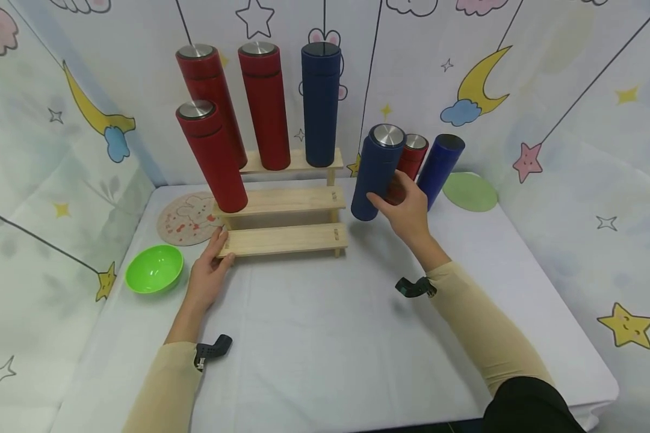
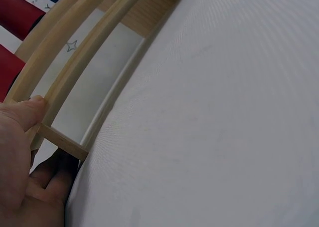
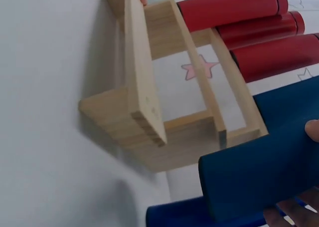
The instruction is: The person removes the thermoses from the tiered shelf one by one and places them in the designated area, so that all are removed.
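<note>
My left hand [image 1: 208,273] grips the left end of a three-step wooden rack [image 1: 284,240], thumb on the lowest step. In the left wrist view, the other fingers [image 2: 52,184] reach behind its end piece. My right hand [image 1: 408,213] holds a dark blue thermos flask [image 1: 376,174] with a silver lid, just right of the rack; it appears raised off the table. On the top step stand two red flasks [image 1: 265,114] and a blue flask [image 1: 321,108]. Another red flask [image 1: 216,159] stands at the left of the middle step.
Behind my right hand stand a red flask [image 1: 413,153] and a brighter blue flask [image 1: 440,168]. A green disc [image 1: 470,192] lies at the back right. At the left are a bright green bowl [image 1: 154,270] and a patterned round mat [image 1: 181,222] on the white-covered table [image 1: 314,343].
</note>
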